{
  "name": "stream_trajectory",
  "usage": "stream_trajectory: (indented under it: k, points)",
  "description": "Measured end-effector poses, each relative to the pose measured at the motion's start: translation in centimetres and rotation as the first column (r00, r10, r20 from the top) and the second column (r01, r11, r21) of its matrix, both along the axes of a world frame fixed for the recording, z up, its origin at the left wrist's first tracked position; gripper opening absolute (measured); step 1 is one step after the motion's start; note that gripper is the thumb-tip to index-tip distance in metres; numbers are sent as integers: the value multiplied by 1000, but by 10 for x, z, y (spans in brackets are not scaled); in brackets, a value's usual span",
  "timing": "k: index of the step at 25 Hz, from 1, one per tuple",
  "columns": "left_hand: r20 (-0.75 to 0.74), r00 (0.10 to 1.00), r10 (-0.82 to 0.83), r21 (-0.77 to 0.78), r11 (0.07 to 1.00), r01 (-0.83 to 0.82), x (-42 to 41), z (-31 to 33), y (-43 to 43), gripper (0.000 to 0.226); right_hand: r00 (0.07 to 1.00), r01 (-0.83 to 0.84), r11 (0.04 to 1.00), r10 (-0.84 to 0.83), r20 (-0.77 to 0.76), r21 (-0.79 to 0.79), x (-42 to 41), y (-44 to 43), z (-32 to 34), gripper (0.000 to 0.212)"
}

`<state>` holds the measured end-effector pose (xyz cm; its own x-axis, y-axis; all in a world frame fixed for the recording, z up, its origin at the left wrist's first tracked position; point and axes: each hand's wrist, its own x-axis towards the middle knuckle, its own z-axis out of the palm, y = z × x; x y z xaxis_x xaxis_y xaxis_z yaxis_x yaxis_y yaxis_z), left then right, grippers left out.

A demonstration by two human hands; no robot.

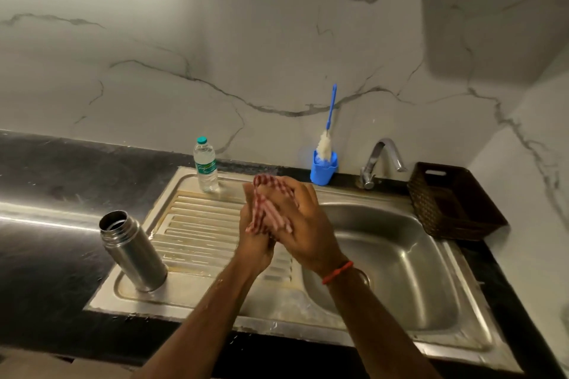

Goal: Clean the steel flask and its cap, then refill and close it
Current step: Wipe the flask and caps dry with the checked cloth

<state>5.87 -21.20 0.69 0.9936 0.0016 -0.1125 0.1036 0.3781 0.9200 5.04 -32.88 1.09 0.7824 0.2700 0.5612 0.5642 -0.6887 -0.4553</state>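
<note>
Right now, in the head view, I have both hands raised over the ribbed drainboard (197, 224) of the stainless steel sink (409, 258). My left hand (254, 243) and right hand (308, 224) are clasped together on a crumpled red-and-white checked cloth (269, 212); the left grips it from beneath and the right's fingers fold over the top. Whether the cap sits inside the cloth I cannot tell. An orange thread band (337, 272) circles my right wrist.

At 8 o'clock from my hands the cylindrical steel flask (132, 251) stands on the drainboard's near left corner, mouth uncovered, well apart from my grip. At 11 o'clock stands a clear plastic water bottle (205, 164) with a green cap. At 1 o'clock a blue plastic cup (323, 171) holds a blue-handled white bottle brush (326, 141). At 2 o'clock is the chrome tap (380, 160), and at 3 o'clock a dark brown woven basket (452, 203) on the black counter (46, 181).
</note>
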Motion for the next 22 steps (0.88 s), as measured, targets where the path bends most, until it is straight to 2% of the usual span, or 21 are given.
stream_trajectory:
  k: [1,3,6,7,8,9,10,11,12,13,14,15,17,18,19,21,22]
  points:
    - [-18,1000,-11,62,998,12,-1,0,0,28,996,-2,995,11,89,-99,0,-5,-3,57]
    - [25,998,-57,267,962,48,-1,1,2,27,984,-14,977,52,173,-215,2,-19,-3,64]
    - [104,992,-67,406,914,19,4,7,-8,34,993,41,981,-19,121,-189,2,-32,-1,62]
    - [134,989,-56,451,892,-11,5,13,-14,32,996,83,991,-80,38,-107,0,-30,1,63]
    - [185,982,-36,489,870,-60,7,16,-18,33,981,154,988,-151,-121,15,-2,-26,7,63]
    - [267,963,-12,522,842,-135,11,16,-21,40,920,254,958,-196,-340,136,-2,-22,14,63]
    - [332,943,-4,556,808,-193,15,14,-24,45,808,359,902,-173,-563,239,0,-19,23,62]
    - [380,925,-21,593,773,-226,17,11,-25,47,684,451,837,-102,-722,309,3,-19,28,60]
    - [396,917,-41,607,761,-227,21,7,-24,48,614,501,797,-54,-787,336,7,-21,28,58]
    - [375,925,-56,590,784,-192,22,8,-25,50,608,503,798,-55,-792,331,8,-21,31,58]
    - [331,941,-71,553,822,-133,22,11,-26,51,667,458,836,-99,-739,301,6,-23,29,64]
    - [287,952,-101,528,847,-69,23,15,-25,50,774,401,880,-176,-608,255,2,-24,26,73]
    - [158,964,-212,519,849,102,22,30,-25,36,957,251,962,-230,-178,109,-3,-33,15,77]
    - [87,967,-239,526,835,159,22,37,-22,27,987,159,987,-160,29,9,-1,-41,7,71]
    - [11,969,-246,538,819,201,23,40,-20,25,983,76,992,-58,172,-101,3,-49,1,67]
    - [-99,958,-269,483,829,283,18,46,-20,30,955,23,966,55,290,-259,11,-63,-5,68]
    - [-109,958,-266,477,831,285,14,46,-22,30,953,34,963,50,297,-269,12,-65,-8,69]
